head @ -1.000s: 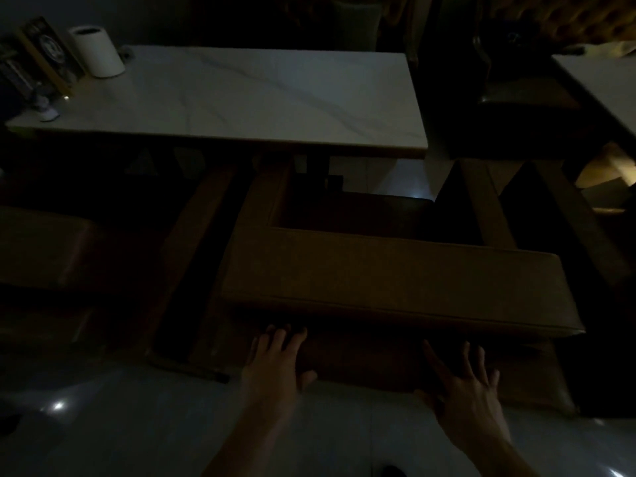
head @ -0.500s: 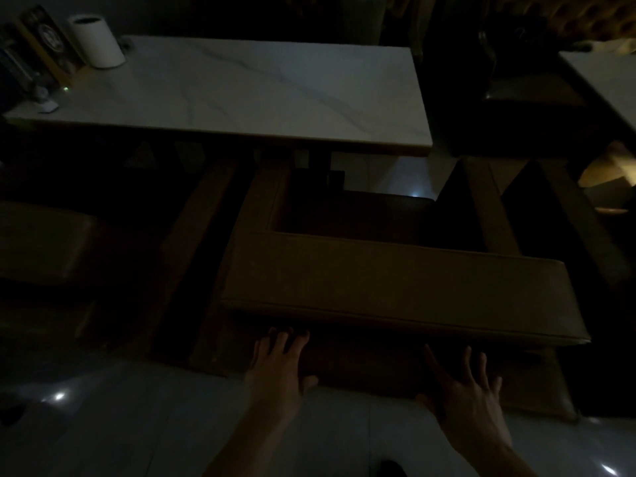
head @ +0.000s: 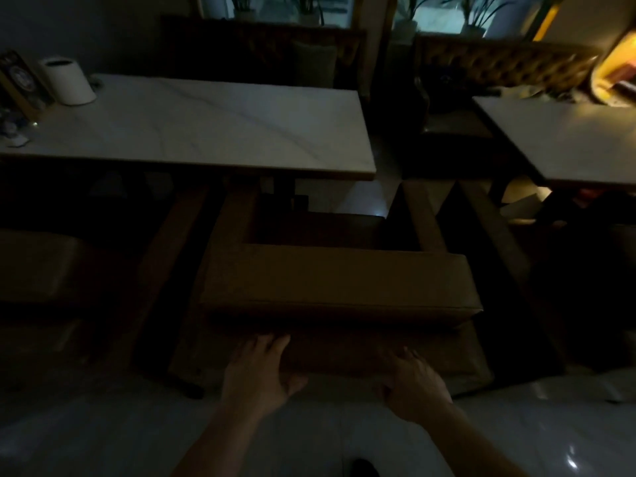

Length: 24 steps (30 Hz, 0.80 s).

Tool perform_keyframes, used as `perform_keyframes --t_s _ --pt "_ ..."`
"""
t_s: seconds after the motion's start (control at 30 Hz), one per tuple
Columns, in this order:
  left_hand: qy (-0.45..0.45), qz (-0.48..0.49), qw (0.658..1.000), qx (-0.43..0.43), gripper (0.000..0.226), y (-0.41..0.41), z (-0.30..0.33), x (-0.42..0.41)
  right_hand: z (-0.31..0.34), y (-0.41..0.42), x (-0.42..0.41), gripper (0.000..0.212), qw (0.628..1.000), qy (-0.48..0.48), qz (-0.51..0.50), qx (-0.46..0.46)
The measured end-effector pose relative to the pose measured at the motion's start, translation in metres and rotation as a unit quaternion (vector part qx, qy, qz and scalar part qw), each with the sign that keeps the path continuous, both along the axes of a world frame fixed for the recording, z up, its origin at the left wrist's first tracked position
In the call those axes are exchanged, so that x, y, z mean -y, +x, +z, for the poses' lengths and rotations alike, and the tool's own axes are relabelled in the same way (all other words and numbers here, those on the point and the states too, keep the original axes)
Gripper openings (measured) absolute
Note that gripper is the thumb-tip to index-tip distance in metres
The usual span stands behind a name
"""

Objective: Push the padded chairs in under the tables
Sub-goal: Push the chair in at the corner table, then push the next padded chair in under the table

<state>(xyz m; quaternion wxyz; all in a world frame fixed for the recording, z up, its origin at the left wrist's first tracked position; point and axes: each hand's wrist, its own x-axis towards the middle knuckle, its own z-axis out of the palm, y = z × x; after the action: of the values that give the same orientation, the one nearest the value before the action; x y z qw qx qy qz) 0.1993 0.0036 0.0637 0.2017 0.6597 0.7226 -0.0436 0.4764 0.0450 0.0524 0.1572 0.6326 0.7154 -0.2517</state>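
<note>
A brown padded chair stands in front of me in the dim room, its backrest top facing me and its seat reaching toward the white marble table. The front of the seat lies near the table's edge. My left hand rests flat against the chair's back panel, fingers together and pointing up. My right hand presses the same panel further right, fingers curled slightly. Neither hand grips anything.
Another padded chair stands at the left by the same table. A second table is at the right, a tufted bench behind it. A white paper roll and a menu stand sit on the table's far left.
Both hands have moved up and forward onto the chair's back panel. The view has tilted up, showing more of the room beyond the tables.
</note>
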Motion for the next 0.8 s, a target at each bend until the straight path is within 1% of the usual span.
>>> perform_keyframes --t_s 0.1,0.2,0.3,0.4,0.5,0.53,0.57,0.63,0.7,0.73,0.8 --pt "-0.015 -0.020 0.999 0.025 0.090 0.006 0.022 0.007 0.035 0.006 0.015 0.075 0.999 0.021 -0.025 -0.010" --pt "-0.035 -0.044 0.998 0.027 0.091 0.019 0.045 0.012 0.058 0.021 0.029 0.074 0.998 0.028 -0.042 -0.030" --pt "-0.032 -0.049 0.997 0.042 0.092 0.041 0.070 0.016 0.082 0.046 0.041 0.076 0.999 0.025 -0.017 -0.030" --pt "-0.014 -0.054 0.998 0.041 0.091 0.067 0.093 0.020 0.113 0.067 0.051 0.086 0.996 0.064 -0.025 -0.048" --pt "-0.009 -0.067 0.997 0.044 0.090 0.102 0.116 0.020 0.135 0.094 0.059 0.104 0.992 0.098 -0.036 -0.068" --pt "-0.010 -0.071 0.997 0.042 0.090 0.116 0.122 0.019 0.141 0.105 0.060 0.104 0.992 0.100 -0.036 -0.069" --pt "-0.009 -0.076 0.996 0.041 0.089 0.131 0.128 0.020 0.147 0.118 0.063 0.097 0.992 0.099 -0.041 -0.065" --pt "-0.010 -0.085 0.995 0.043 0.089 0.166 0.139 0.020 0.154 0.151 0.068 0.075 0.991 0.107 -0.048 -0.060" --pt "-0.017 -0.092 0.994 0.048 0.088 0.204 0.148 0.021 0.162 0.190 0.074 0.064 0.989 0.119 -0.062 -0.058" --pt "-0.017 -0.094 0.994 0.049 0.088 0.224 0.153 0.022 0.166 0.212 0.079 0.066 0.988 0.123 -0.074 -0.056" --pt "-0.010 -0.102 0.993 0.053 0.087 0.265 0.160 0.024 0.172 0.257 0.086 0.076 0.986 0.123 -0.101 -0.047"
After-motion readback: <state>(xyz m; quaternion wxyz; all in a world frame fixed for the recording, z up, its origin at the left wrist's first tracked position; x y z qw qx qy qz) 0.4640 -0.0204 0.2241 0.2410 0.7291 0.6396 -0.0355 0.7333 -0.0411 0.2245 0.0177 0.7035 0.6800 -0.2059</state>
